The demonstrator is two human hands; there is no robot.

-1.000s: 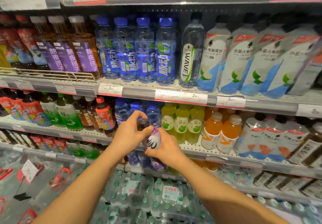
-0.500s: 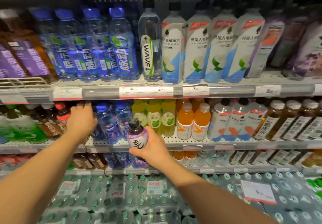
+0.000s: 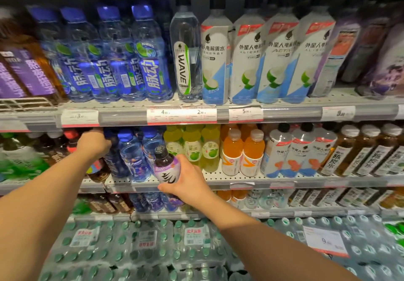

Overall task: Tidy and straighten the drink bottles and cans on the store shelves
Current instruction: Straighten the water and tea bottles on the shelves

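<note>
A small purple-labelled bottle with a dark cap was held upright in the right hand, whose grip was clamped round its lower body, in front of the middle shelf. The left hand was curled round the top of a dark blue bottle standing on that shelf beside the blue-capped bottles.

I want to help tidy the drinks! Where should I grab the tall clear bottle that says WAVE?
Probably by the WAVE bottle at its bare upper body, just under the black cap, reaching straight in from the front. It stands upright with blue bottles and a white bottle close beside it, so the sides look hard to reach.
</note>
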